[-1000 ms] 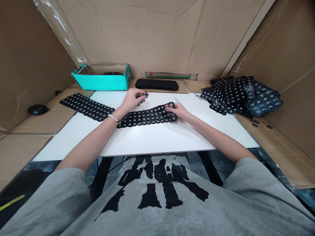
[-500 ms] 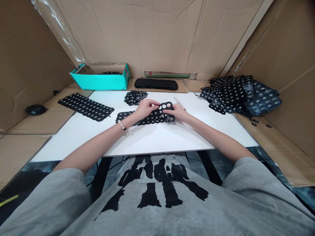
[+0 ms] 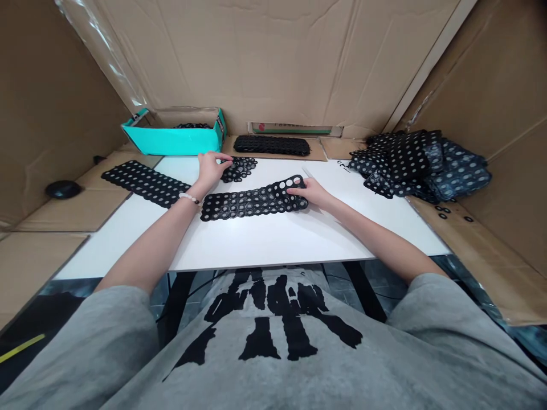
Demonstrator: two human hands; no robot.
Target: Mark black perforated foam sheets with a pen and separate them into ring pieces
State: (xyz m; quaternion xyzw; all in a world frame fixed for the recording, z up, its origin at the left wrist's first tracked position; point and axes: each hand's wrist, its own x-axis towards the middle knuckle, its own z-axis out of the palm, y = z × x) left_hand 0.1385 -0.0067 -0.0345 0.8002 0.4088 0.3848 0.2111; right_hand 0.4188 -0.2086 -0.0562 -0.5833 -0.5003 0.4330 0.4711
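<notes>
My right hand (image 3: 315, 193) grips the right end of a black strip (image 3: 252, 203) full of round holes, its fingers wrapped over and under that edge. The strip lies across the white table, its right end slightly raised. Over at the left edge of a small heap of black rings (image 3: 240, 169), my left hand (image 3: 211, 169) has thumb and forefinger pinched together. What sits between those fingertips is too small to make out. A second black perforated strip (image 3: 145, 181) lies to the left, its right end partly behind my left wrist.
A turquoise box (image 3: 175, 141) with black pieces inside stands at the back left. Behind the heap is a stack of black strips (image 3: 272, 145). Perforated black sheets (image 3: 414, 162) pile up at right, near several loose rings (image 3: 442, 212). A white pen-like tool (image 3: 308, 172) lies behind my right hand.
My left hand has let go of the strip's right end and moved left to the ring heap. My right hand still holds the strip, which now shows along its whole length.
</notes>
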